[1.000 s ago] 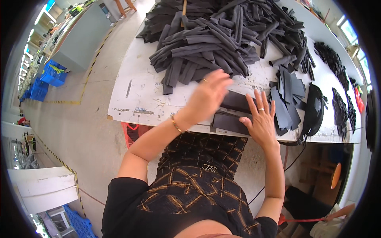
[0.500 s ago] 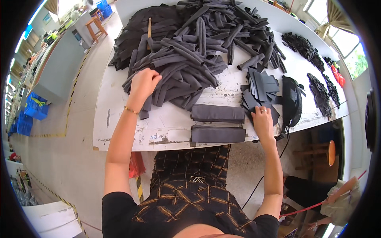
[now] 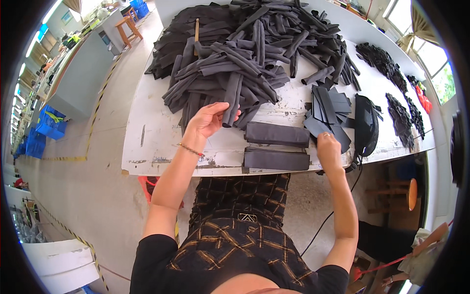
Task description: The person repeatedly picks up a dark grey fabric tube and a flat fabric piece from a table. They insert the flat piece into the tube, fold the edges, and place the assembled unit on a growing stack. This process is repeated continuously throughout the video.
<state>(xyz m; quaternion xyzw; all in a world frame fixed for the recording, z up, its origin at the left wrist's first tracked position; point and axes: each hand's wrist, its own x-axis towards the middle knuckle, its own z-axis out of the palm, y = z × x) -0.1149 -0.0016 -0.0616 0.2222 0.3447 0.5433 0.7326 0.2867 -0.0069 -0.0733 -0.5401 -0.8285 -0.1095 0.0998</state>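
My left hand (image 3: pixel 210 119) is closed round the near end of a dark grey fabric tube (image 3: pixel 232 103), at the front of a heap of similar tubes (image 3: pixel 220 68). Farther right, my right hand (image 3: pixel 329 153) has its fingers bent and pressed together on a flat dark grey piece (image 3: pixel 317 124), at the near edge of a loose pile of such pieces (image 3: pixel 329 104); its fingertips are partly hidden. Between my hands lie two neat folded fabric bundles, a far one (image 3: pixel 277 134) and a near one (image 3: pixel 276 159).
The white table (image 3: pixel 161 142) has a worn front edge. A wooden stick (image 3: pixel 197 35) stands out of the fabric. A black mesh-sided pouch (image 3: pixel 366 125) with a cable lies right of the flat pieces. Small dark heaps (image 3: pixel 379 61) line the far right. Another person's arm (image 3: pixel 433 237) shows lower right.
My left hand has moved right and nearer, from the heap's left side to its front, and now grips a tube. My right hand stays by the flat pieces, its fingers drawn closer together.
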